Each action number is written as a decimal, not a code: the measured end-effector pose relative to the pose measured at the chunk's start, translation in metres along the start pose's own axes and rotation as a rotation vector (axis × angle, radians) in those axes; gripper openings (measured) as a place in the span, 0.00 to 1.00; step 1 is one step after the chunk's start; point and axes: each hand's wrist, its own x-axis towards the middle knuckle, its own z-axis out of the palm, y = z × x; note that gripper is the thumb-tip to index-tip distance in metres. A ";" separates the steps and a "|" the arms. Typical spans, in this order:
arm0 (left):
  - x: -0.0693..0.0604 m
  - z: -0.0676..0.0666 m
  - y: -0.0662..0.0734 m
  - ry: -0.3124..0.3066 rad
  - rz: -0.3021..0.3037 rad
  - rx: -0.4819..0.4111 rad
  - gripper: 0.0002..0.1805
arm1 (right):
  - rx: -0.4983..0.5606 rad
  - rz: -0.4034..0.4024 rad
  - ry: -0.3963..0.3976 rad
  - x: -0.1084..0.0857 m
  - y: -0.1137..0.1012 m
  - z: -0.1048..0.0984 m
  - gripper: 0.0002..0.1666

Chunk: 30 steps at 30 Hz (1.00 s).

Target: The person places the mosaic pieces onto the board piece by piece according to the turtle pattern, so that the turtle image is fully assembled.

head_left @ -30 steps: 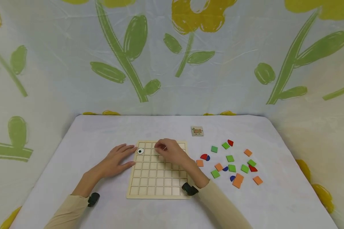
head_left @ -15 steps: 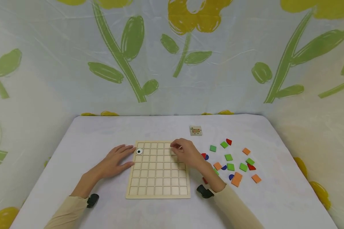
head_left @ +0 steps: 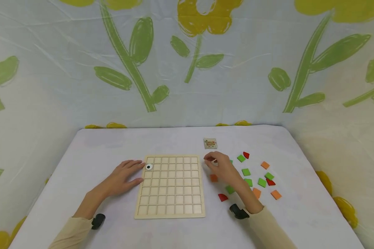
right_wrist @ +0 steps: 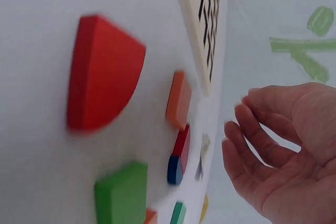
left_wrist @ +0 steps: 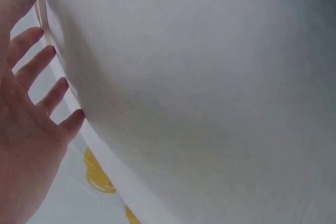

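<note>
board point(head_left: 170, 189), left hand point(head_left: 122, 179) at edge, right hand point(head_left: 222, 168) near colored pieces point(head_left: 246, 172)

The white table point(head_left: 162, 235) carries a gridded board point(head_left: 170, 191), card point(head_left: 210, 143) and coloured pieces point(head_left: 246, 172).

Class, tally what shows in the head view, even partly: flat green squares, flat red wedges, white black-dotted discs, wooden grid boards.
Flat green squares: 7
Flat red wedges: 3
White black-dotted disc: 1
Wooden grid board: 1
Total: 12
</note>
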 end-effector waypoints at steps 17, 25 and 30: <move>0.004 -0.013 0.006 -0.019 -0.011 -0.044 0.32 | -0.082 0.179 0.056 -0.015 0.033 -0.039 0.14; 0.008 -0.015 0.009 -0.010 -0.018 -0.047 0.32 | -0.105 0.184 -0.010 -0.013 0.046 -0.050 0.20; 0.008 -0.015 0.009 -0.016 -0.019 -0.040 0.32 | -0.107 0.164 -0.014 -0.013 0.049 -0.050 0.19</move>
